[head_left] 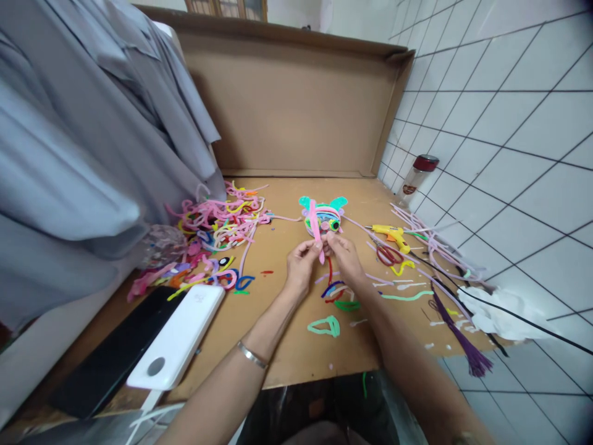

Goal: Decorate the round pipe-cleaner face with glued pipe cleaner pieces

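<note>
Nearest, a white power bank (185,334) and a black slab (109,364) lie side by side at the left of the counter (278,346); a pale green loop (333,326) lies flat on the near side of the hands. Beyond it, the left hand (300,267) has its fingertips closed on the near part of a pink strip (314,219). The right hand (345,254) is beside it, fingertips drawn together; whether they grip the strip cannot be told. The strip's long axis runs mainly near to far, its near end slightly to the right. It lies between and beyond the two hands, with the left one nearer. Just past the fingertips is a colourful figure (321,212) with green projections, which the strip overlaps in view; contact is unconfirmed. Scissors (389,255) and a yellow glue gun (391,233) lie to the right. Farthest, an upright cardboard panel (296,111) backs the counter.
</note>
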`<state>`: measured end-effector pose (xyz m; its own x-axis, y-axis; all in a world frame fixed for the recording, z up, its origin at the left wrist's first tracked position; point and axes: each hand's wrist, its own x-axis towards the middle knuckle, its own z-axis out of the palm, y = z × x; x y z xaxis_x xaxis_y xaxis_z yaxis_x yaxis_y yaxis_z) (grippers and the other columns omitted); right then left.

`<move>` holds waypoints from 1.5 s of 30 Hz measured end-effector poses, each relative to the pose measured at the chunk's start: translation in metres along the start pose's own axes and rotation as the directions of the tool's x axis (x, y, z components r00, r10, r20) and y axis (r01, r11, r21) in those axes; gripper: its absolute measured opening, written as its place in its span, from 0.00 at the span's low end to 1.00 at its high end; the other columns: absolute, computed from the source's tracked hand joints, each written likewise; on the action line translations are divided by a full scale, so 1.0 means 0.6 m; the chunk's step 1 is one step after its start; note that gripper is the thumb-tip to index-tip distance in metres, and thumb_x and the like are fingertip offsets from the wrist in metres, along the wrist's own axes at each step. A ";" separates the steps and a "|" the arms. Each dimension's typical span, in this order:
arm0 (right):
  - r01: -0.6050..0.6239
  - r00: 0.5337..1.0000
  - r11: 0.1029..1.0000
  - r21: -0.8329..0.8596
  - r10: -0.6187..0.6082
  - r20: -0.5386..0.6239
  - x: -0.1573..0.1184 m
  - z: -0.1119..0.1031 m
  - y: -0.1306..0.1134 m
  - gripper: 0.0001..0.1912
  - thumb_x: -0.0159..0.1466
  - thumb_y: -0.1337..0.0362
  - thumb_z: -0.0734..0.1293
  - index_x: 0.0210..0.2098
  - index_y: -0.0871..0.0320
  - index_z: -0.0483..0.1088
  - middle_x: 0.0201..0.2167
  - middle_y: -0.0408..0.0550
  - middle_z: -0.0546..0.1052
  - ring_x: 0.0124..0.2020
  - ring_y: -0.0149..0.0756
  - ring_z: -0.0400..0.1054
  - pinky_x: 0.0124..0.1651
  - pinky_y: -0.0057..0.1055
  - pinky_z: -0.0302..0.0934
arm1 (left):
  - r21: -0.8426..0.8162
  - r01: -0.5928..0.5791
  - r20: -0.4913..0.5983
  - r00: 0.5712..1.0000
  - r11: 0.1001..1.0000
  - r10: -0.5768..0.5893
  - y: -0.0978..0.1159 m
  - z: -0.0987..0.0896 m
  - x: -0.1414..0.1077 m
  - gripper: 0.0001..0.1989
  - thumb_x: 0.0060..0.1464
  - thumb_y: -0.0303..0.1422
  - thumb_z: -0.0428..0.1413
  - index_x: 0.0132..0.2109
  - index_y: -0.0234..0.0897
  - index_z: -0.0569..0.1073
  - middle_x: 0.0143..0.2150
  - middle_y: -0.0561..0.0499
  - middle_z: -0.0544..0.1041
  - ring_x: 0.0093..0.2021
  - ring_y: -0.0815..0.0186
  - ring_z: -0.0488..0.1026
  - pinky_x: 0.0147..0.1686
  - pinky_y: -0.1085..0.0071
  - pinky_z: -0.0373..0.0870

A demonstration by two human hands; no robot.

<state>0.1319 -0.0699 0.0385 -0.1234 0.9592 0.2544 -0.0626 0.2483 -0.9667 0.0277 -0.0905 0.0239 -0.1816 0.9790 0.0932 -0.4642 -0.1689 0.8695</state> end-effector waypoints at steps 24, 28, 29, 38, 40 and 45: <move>-0.240 0.953 0.963 -0.126 0.258 0.161 -0.071 0.004 0.011 0.13 0.50 0.55 0.69 0.24 0.57 0.66 0.13 0.36 0.68 0.13 0.23 0.56 0.17 0.21 0.51 | -0.184 0.073 -0.254 0.960 0.980 -0.119 0.019 -0.031 0.048 0.16 0.36 0.35 0.68 0.23 0.33 0.68 0.19 0.59 0.63 0.20 0.78 0.56 0.23 0.78 0.54; -0.258 0.951 0.958 -0.124 0.275 0.144 -0.080 0.001 0.009 0.13 0.50 0.54 0.69 0.24 0.57 0.66 0.14 0.36 0.68 0.13 0.22 0.55 0.17 0.21 0.49 | -0.148 0.044 -0.301 0.950 0.988 -0.088 0.022 -0.043 0.062 0.13 0.40 0.34 0.66 0.24 0.33 0.69 0.18 0.60 0.62 0.19 0.78 0.56 0.22 0.78 0.53; -0.259 0.952 0.958 -0.120 0.274 0.132 -0.081 0.000 0.008 0.14 0.51 0.53 0.69 0.24 0.57 0.66 0.14 0.36 0.68 0.13 0.22 0.54 0.17 0.21 0.48 | -0.134 0.034 -0.295 0.953 0.990 -0.073 0.022 -0.046 0.064 0.13 0.41 0.35 0.66 0.24 0.33 0.69 0.17 0.60 0.61 0.19 0.78 0.56 0.22 0.78 0.53; -0.198 0.975 0.973 -0.117 0.207 0.076 -0.075 0.006 0.010 0.16 0.51 0.51 0.69 0.24 0.57 0.66 0.13 0.35 0.64 0.15 0.23 0.53 0.19 0.22 0.45 | -0.012 -0.065 -0.357 0.932 0.998 0.056 0.015 -0.035 0.094 0.17 0.44 0.32 0.63 0.19 0.35 0.63 0.17 0.60 0.60 0.20 0.77 0.55 0.24 0.77 0.53; -0.197 0.978 0.976 -0.093 0.202 0.053 -0.071 0.010 0.011 0.16 0.51 0.51 0.68 0.24 0.57 0.66 0.13 0.35 0.63 0.14 0.23 0.51 0.18 0.23 0.44 | -0.023 -0.073 -0.368 0.928 0.997 0.059 0.017 -0.027 0.104 0.17 0.44 0.31 0.63 0.18 0.35 0.62 0.17 0.60 0.60 0.20 0.77 0.55 0.24 0.77 0.53; -0.194 0.980 0.980 -0.039 0.196 0.043 -0.067 0.011 0.011 0.15 0.51 0.51 0.68 0.23 0.57 0.65 0.13 0.35 0.62 0.14 0.22 0.49 0.17 0.23 0.43 | -0.115 -0.065 -0.411 0.912 0.991 0.012 0.017 -0.003 0.115 0.16 0.43 0.31 0.64 0.18 0.34 0.64 0.16 0.60 0.60 0.20 0.77 0.55 0.24 0.77 0.53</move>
<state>0.1296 -0.1076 0.0223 -0.1753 0.9826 0.0609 0.0012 0.0621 -0.9981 0.0087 -0.0251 0.0383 -0.5271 0.8434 -0.1042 -0.5481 -0.2437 0.8001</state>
